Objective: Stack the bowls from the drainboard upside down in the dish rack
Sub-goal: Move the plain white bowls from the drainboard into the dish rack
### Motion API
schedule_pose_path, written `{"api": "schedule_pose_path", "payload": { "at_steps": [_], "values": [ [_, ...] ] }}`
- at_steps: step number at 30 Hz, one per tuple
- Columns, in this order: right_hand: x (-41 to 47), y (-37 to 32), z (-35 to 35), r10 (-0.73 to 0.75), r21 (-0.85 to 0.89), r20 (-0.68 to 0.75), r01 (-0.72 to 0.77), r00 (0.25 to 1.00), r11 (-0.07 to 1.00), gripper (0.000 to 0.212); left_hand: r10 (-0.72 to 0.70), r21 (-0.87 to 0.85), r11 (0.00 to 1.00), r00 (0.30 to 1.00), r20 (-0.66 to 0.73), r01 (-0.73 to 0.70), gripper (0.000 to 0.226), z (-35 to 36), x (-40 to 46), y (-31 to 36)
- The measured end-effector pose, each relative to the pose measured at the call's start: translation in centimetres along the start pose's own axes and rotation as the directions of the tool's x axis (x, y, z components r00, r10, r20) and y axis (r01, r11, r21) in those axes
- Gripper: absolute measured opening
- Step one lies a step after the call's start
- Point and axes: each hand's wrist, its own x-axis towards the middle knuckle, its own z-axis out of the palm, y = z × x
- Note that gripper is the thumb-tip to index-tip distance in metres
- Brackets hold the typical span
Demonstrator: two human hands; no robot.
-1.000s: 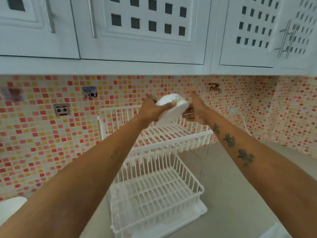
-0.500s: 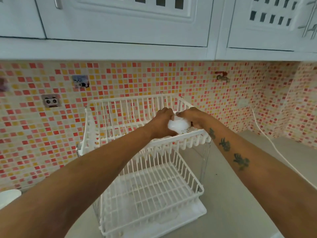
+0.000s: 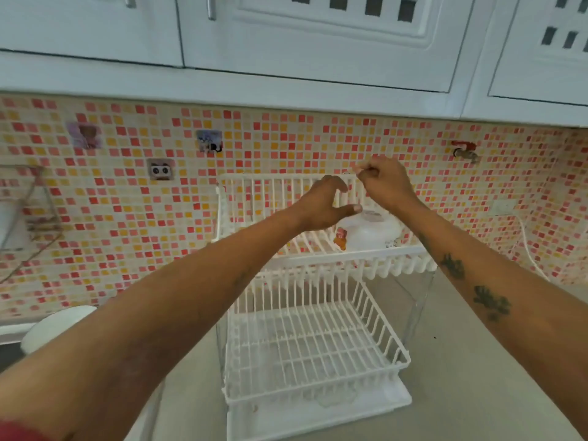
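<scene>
A white bowl [image 3: 370,232] with a small coloured print lies upside down on the upper tier of the white two-tier dish rack [image 3: 318,345], towards its right side. My left hand [image 3: 321,203] hovers just above and left of the bowl, fingers curved apart, holding nothing. My right hand [image 3: 386,183] is raised above the bowl with its fingers loosely curled and nothing in it. The lower tier of the rack holds nothing that I can see.
Another white bowl [image 3: 54,326] sits at the left edge, partly hidden by my left forearm. A wire holder [image 3: 28,218] hangs on the mosaic tile wall at the left. White cupboards overhang the rack. Grey counter [image 3: 471,361] lies to the right of the rack.
Both hands lowered the bowl onto the upper tier, let go of it, and lifted away upward. The bowl now rests upside down on its own.
</scene>
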Motion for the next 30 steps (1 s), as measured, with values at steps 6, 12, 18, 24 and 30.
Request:
{"api": "schedule_pose_path", "payload": {
  "at_steps": [6, 12, 18, 24, 30],
  "values": [
    [-1.3, -12.6, 7.7, -0.233, 0.23, -0.047, 0.237, 0.971, 0.944, 0.027, -0.405, -0.616, 0.788, 0.758, -0.511, 0.006, 0.019, -10.7, -7.6, -4.5],
    [-9.1, -25.3, 22.6, -0.533, 0.49, 0.207, 0.385, 0.821, 0.782, 0.022, -0.589, -0.535, 0.803, 0.489, -0.643, 0.263, 0.032, -18.6, -22.8, -14.4],
    [-18.6, -29.2, 35.4, -0.373, 0.466, 0.711, -0.001, 0.596, 0.885, 0.026, -0.815, -0.615, 0.549, 0.2, -0.543, 0.566, 0.042, -21.3, -39.0, -22.1],
    [-27.7, -26.6, 44.3, -0.098, 0.111, 0.975, -0.056, 0.201, 0.992, 0.03, -0.944, -0.683, 0.194, -0.054, -0.324, 0.704, 0.058, -17.5, -50.6, -27.5],
    [-32.3, -23.1, 48.7, 0.124, -0.111, 0.985, -0.106, 0.121, 0.988, 0.052, -0.982, -0.707, 0.1, -0.045, -0.184, 0.7, 0.038, -11.4, -54.5, -30.4]
  ]
}}
